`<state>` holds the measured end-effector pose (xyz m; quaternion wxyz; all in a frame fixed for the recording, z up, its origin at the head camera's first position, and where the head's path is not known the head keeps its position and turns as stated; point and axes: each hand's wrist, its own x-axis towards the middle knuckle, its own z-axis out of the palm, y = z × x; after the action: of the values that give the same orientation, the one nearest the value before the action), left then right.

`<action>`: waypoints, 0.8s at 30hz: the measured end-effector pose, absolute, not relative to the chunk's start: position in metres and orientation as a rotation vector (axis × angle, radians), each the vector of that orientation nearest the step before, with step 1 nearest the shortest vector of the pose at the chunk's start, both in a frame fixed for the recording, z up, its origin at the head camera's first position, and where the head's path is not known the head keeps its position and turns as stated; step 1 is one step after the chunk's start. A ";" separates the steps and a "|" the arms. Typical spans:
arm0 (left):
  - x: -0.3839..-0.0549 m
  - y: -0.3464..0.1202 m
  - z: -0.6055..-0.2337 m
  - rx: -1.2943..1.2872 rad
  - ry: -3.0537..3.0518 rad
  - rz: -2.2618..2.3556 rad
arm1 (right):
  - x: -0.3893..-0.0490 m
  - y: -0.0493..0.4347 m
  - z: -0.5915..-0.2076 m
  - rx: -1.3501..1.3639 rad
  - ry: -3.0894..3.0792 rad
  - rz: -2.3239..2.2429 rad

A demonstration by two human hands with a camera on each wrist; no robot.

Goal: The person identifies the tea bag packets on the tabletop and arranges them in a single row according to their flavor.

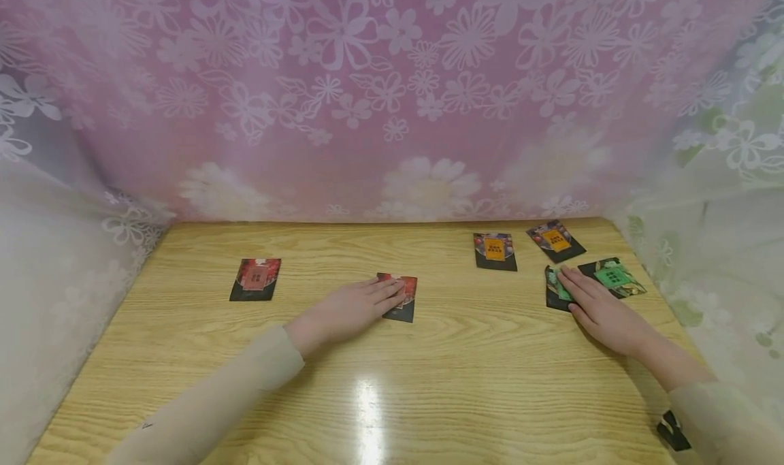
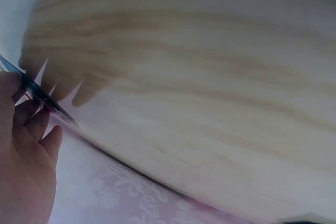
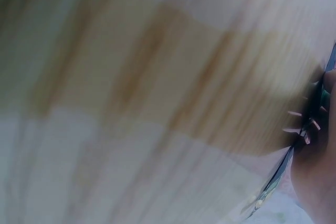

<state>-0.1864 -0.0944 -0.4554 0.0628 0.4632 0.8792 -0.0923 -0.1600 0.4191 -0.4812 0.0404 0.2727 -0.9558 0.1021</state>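
Note:
My left hand [image 1: 346, 308] rests its extended fingers over a black-and-red flat packet [image 1: 409, 292] near the middle of the table, covering its left part. In the left wrist view that packet [image 2: 39, 94] shows nearly edge-on beside the fingers. On the right side, my right hand [image 1: 606, 317] lies with straight fingers on a black-and-green packet [image 1: 554, 296]; much of its label is hidden. Just beyond those fingers, a second green packet [image 1: 620, 278] lies tilted, close to the first. The right wrist view shows only part of the right hand [image 3: 312, 166] at its edge.
Another red packet [image 1: 255, 280] lies to the left. Two purple packets with orange labels [image 1: 495, 251] are near the table's back edge at right. A small black item [image 1: 672, 432] is partly hidden by my right sleeve. Floral curtains [image 1: 392, 111] enclose the wooden table [image 1: 465, 383].

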 end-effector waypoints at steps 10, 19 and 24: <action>-0.189 -0.129 -0.461 1.293 2.711 -0.229 | -0.160 0.418 -0.480 0.831 -2.937 0.311; -0.189 -0.153 -0.461 1.159 2.751 -0.145 | -0.159 0.418 -0.480 0.832 -2.938 0.311; -0.189 -0.168 -0.459 1.161 2.783 -0.119 | -0.159 0.417 -0.479 0.831 -2.945 0.315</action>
<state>-0.1895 -0.1675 -0.4588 0.0619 0.3840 0.9204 -0.0394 -0.1586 0.4172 -0.4786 0.0325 0.2700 -0.9568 0.1024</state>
